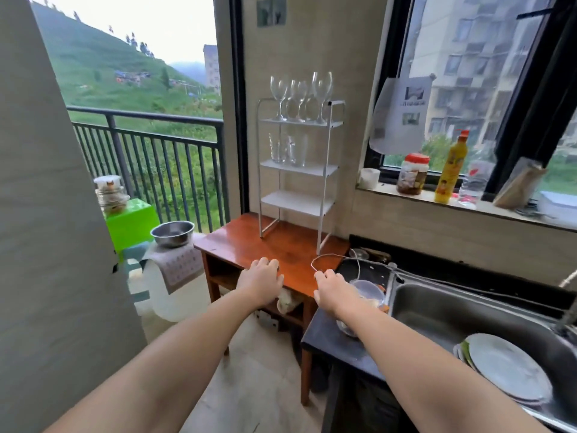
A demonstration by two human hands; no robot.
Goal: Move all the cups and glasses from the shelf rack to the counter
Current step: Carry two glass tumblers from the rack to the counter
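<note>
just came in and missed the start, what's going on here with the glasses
A person stands facing a white shelf rack on a wooden table, both arms stretched forward. The left hand and right hand are empty and held low over the table's front edge, not touching any glass. Nothing has been moved yet: the wine glasses stand on the top shelf and the tumblers on the second. The lower shelves hold nothing. A sink with plates sits to the right.

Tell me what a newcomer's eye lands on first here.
First, the wine glasses lined along the top tier of the white shelf rack, with tumblers one tier below. Next, the left hand and right hand, both empty, stretched over the wooden table beneath.
</note>
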